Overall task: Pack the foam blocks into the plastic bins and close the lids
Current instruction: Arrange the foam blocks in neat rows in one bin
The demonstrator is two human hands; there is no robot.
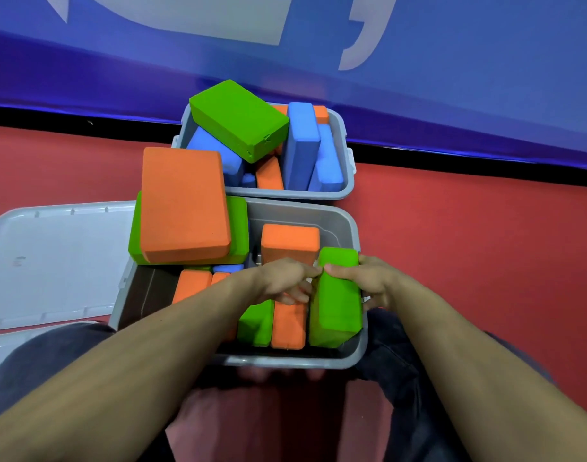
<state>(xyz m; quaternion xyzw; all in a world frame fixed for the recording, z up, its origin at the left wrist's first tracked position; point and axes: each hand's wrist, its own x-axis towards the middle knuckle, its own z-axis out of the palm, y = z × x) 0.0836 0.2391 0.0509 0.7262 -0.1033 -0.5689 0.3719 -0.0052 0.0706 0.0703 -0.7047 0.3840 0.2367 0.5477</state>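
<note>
Two grey plastic bins stand on the red floor, the near bin [358, 345] between my knees and the far bin [343, 188] behind it. My right hand [368, 281] grips a green foam block [335, 301] standing on edge at the near bin's right wall. My left hand [282, 280] rests with spread fingers on the orange block [287, 325] and green block [253, 325] beside it, its fingertip touching the held block. An upright orange block [290, 241] stands behind. A big orange block [183, 205] lies on a green one [238, 225] over the bin's left rim.
The far bin holds blue and orange blocks on end with a green block [238, 118] tilted on top. A grey lid [58, 261] lies flat on the floor at the left. A blue wall banner rises behind the bins. My knees flank the near bin.
</note>
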